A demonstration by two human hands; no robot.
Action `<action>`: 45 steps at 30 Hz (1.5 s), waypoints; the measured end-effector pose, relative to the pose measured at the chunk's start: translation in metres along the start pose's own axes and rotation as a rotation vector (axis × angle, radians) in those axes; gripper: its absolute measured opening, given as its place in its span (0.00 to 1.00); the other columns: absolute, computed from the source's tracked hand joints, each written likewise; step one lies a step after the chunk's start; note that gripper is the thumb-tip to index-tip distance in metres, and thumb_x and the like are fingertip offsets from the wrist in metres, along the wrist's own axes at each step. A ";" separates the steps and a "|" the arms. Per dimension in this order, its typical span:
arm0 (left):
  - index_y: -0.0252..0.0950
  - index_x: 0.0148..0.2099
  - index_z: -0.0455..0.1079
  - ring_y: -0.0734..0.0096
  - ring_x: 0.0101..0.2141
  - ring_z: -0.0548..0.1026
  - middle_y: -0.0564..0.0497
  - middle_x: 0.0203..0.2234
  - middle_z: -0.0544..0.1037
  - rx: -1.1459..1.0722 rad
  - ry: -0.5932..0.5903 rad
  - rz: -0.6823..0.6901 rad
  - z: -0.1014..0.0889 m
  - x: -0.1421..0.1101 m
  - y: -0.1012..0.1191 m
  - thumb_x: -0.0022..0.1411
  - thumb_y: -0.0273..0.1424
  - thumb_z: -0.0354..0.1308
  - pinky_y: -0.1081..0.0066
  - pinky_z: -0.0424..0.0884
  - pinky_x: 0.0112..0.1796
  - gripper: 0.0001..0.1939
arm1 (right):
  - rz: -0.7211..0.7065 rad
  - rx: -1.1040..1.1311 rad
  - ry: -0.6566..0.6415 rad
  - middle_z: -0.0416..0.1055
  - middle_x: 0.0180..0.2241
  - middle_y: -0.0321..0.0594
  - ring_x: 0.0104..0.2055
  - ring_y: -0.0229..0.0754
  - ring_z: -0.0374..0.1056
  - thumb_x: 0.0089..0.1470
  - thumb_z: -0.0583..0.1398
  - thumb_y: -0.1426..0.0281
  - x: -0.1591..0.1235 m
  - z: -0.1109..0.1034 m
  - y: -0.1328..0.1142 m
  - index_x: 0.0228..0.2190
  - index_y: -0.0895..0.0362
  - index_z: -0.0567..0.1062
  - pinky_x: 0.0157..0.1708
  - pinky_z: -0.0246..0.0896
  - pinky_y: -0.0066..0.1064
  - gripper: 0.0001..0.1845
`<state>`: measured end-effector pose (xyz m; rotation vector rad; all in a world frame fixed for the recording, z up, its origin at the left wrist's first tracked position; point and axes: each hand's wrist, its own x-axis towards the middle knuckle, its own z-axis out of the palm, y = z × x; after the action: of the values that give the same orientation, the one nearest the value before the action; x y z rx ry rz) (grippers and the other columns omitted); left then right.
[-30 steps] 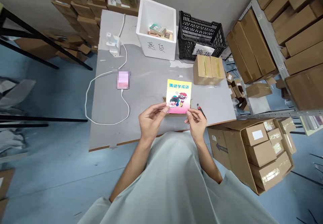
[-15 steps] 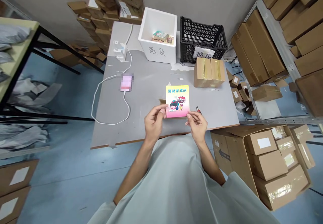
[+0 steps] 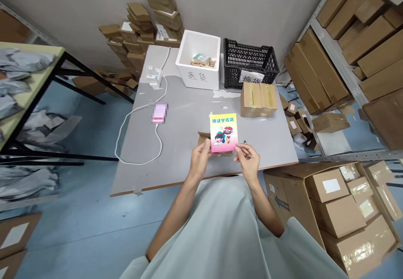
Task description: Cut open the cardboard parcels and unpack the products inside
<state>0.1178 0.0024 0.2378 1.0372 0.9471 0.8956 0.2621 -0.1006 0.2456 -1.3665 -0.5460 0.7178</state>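
Note:
A small book [image 3: 224, 133] with a yellow and pink cover, cartoon figures and a title in Chinese characters is held up over the near part of the table. My left hand [image 3: 199, 160] is closed at its lower left edge, and my right hand [image 3: 247, 160] pinches its lower right corner. Behind and beneath the book, an opened cardboard box [image 3: 203, 138] shows only in part. Just beyond my right hand lies a small dark object [image 3: 245, 142], mostly hidden.
A white foam bin [image 3: 197, 76] holding several small books stands at the back, beside a black plastic crate [image 3: 250, 67]. Two taped cartons [image 3: 258, 99] sit before the crate. On the left are a phone [image 3: 160, 113] and white cable. A large box of cartons [image 3: 291, 186] stands right.
The view has tilted up slightly. My left hand has shifted along the book's left edge with its fingers drawn in, and more of the cardboard box beneath shows. The book tilts slightly.

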 end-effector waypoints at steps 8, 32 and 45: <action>0.39 0.46 0.89 0.57 0.44 0.88 0.43 0.47 0.89 0.195 0.129 0.328 0.027 -0.019 -0.002 0.69 0.51 0.72 0.59 0.88 0.46 0.20 | -0.341 -0.457 0.008 0.83 0.61 0.50 0.65 0.55 0.76 0.70 0.67 0.52 0.003 0.003 -0.008 0.54 0.48 0.88 0.69 0.69 0.54 0.19; 0.37 0.48 0.89 0.53 0.44 0.88 0.42 0.41 0.90 0.087 -0.024 0.091 0.009 -0.005 0.013 0.63 0.59 0.75 0.57 0.86 0.49 0.30 | -0.007 0.038 -0.157 0.84 0.37 0.41 0.36 0.48 0.80 0.61 0.70 0.40 0.021 0.021 -0.005 0.43 0.53 0.82 0.30 0.82 0.37 0.29; 0.43 0.46 0.90 0.61 0.41 0.86 0.45 0.42 0.88 0.278 0.121 0.414 0.026 -0.010 0.010 0.68 0.47 0.72 0.63 0.87 0.42 0.15 | -0.204 -0.218 -0.145 0.83 0.55 0.48 0.57 0.51 0.80 0.66 0.70 0.52 0.017 0.033 -0.012 0.51 0.51 0.84 0.56 0.78 0.41 0.20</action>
<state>0.1378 -0.0115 0.2550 1.4637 0.9940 1.2004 0.2514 -0.0658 0.2611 -1.4415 -0.8865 0.6062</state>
